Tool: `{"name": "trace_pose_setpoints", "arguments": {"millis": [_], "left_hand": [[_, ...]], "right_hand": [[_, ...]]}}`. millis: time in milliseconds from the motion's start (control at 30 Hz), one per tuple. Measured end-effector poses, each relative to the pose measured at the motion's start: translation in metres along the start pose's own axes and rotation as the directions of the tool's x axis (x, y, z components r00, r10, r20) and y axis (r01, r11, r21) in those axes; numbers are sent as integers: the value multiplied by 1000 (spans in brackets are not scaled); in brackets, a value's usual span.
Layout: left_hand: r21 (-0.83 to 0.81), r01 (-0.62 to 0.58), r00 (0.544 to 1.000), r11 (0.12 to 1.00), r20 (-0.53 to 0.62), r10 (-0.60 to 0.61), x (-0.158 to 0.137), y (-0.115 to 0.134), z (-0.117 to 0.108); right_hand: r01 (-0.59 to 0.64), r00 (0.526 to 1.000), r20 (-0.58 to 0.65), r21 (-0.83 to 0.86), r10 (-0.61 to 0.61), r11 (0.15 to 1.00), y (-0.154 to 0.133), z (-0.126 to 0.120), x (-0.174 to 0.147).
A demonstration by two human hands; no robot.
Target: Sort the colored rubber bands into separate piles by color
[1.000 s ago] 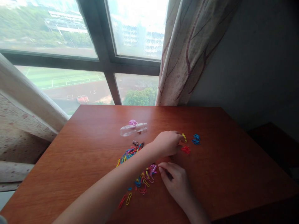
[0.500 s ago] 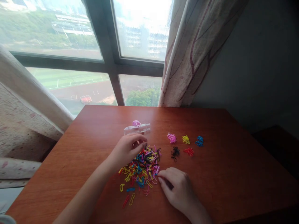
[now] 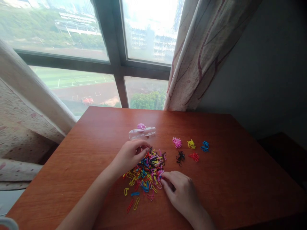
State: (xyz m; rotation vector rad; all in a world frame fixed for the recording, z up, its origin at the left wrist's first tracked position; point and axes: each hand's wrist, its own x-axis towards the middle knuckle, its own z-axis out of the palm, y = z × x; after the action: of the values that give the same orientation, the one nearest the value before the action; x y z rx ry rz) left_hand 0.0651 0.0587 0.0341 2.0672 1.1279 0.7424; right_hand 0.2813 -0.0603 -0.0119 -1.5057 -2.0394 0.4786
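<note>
A mixed pile of small coloured rubber bands [image 3: 146,174] lies on the wooden table. Over its far left edge, my left hand [image 3: 131,155] is closed, thumb and forefinger together beside a dark band; what they hold, if anything, is too small to make out. At the pile's right edge, my right hand [image 3: 181,191] pinches at a rubber band by the pink ones, its fingertips partly hiding it. Sorted little heaps lie to the right: pink bands [image 3: 177,142], yellow bands [image 3: 191,144], blue bands [image 3: 205,146], black bands [image 3: 180,157] and red bands [image 3: 194,157].
Behind the pile rests a clear plastic pouch [image 3: 142,133] with a pink looped item [image 3: 141,126] by it. Several loose bands lie in front of the pile. The table [image 3: 230,182] reaches back to a window [image 3: 115,68] flanked by curtains [image 3: 201,57].
My right fingertips have moved slightly up and left along the pile's edge. My left hand stays almost in place. The view has shifted a little.
</note>
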Motion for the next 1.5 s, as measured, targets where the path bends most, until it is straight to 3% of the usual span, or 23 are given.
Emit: {"name": "trace_pose_setpoints", "arguments": {"millis": [767,1200,1333,1500], "left_hand": [[-13,14,1000,1000,8,-14,-1,-3,3],[-19,30,999,999,28,-29,0,-1,1],[-17,37,999,999,38,-36,0,-2,1],[-6,37,999,999,39,-37,0,-3,0]], "right_hand": [[-45,999,1,92,45,995,-7,4,0],[-145,982,-107,81,153,986,23,-29,-7],[-279,918,-270,86,292,956,58,-52,-3],[-528,729,-473,71,495,846,121,-82,9]]}}
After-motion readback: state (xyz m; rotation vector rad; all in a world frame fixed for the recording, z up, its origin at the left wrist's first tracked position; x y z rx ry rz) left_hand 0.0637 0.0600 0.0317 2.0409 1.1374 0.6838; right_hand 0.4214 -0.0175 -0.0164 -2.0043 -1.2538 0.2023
